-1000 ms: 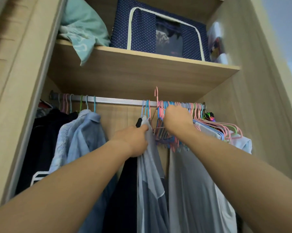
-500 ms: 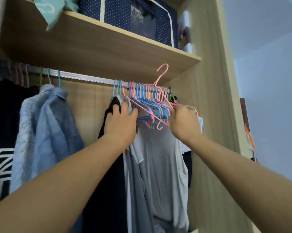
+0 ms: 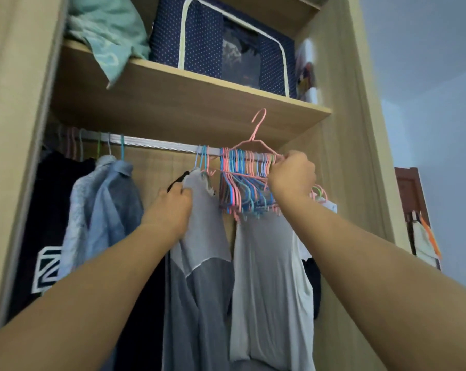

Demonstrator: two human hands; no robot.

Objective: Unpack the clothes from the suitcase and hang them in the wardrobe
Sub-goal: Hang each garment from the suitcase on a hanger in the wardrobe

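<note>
One pink hanger (image 3: 256, 137) now rides clear above the rail (image 3: 156, 143), its hook up toward 12 o'clock under the shelf (image 3: 189, 103); half a second ago it was only tilting out of the bunch of spare hangers (image 3: 242, 188). The right hand (image 3: 292, 175) grips its shoulder at 3 o'clock. The left hand (image 3: 170, 207) clutches the grey garment (image 3: 205, 231) at 9 o'clock, holding it aside. Judging by this, a free hanger is nearly won for the suitcase clothes, which are out of view.

Your right hand (image 3: 292, 174) hides its own fingers. Beside it, the bunch of hangers (image 3: 243, 188) is too tangled to count. Your left hand (image 3: 170, 210) covers part of the grey top (image 3: 205, 231).
</note>
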